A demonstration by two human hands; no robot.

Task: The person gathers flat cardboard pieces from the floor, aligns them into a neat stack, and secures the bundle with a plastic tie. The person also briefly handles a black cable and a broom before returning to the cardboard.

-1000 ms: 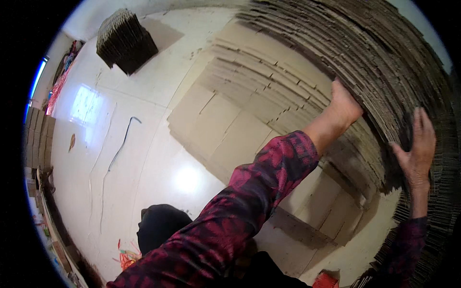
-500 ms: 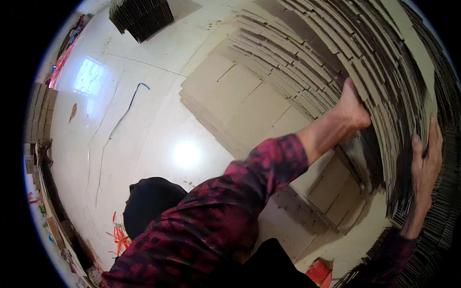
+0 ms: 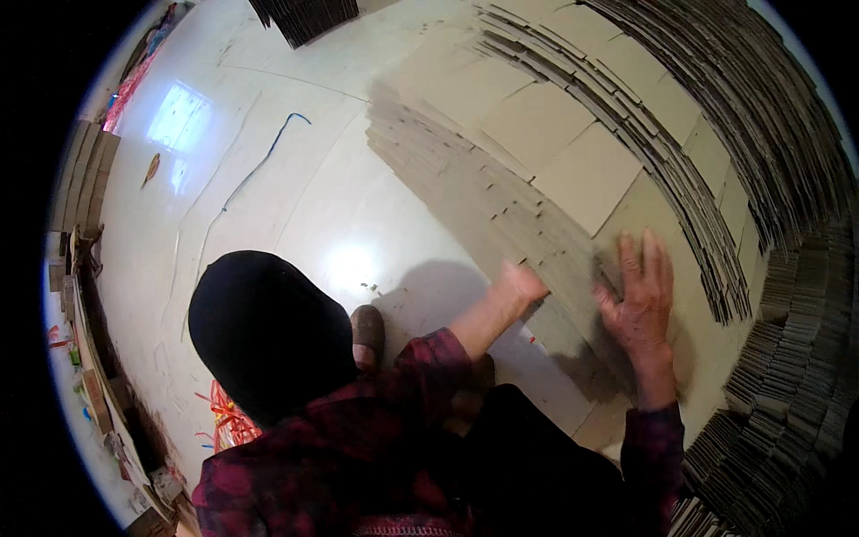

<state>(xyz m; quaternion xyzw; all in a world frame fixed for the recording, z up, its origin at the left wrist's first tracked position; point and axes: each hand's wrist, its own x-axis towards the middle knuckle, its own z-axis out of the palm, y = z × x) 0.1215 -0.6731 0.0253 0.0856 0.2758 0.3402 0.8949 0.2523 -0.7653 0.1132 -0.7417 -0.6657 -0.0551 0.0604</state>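
Observation:
A slanted stack of slotted cardboard sheets (image 3: 465, 170), grey-brown and smeared by motion, lies across the middle in front of me. My left hand (image 3: 521, 283) is closed at its near left edge; the fingers are partly hidden and blurred. At the stack's right end is my right hand (image 3: 640, 304), its fingers stretched out and its palm against or just over the sheets; firm contact cannot be made out. Larger flat tan cardboard sheets (image 3: 586, 174) lie just beyond, with slits cut in them.
Long rows of stacked cardboard (image 3: 716, 98) curve along the right, with more bundles (image 3: 778, 358) at the lower right. A dark bundle (image 3: 309, 18) stands at the far edge. A blue strap (image 3: 259, 166) lies on the white floor, and red strapping (image 3: 231, 416) lies lower left.
Both hands have come back toward me and left from the tall rows on the right. The sheets there now lie slanted and spread. My head and body view have shifted too.

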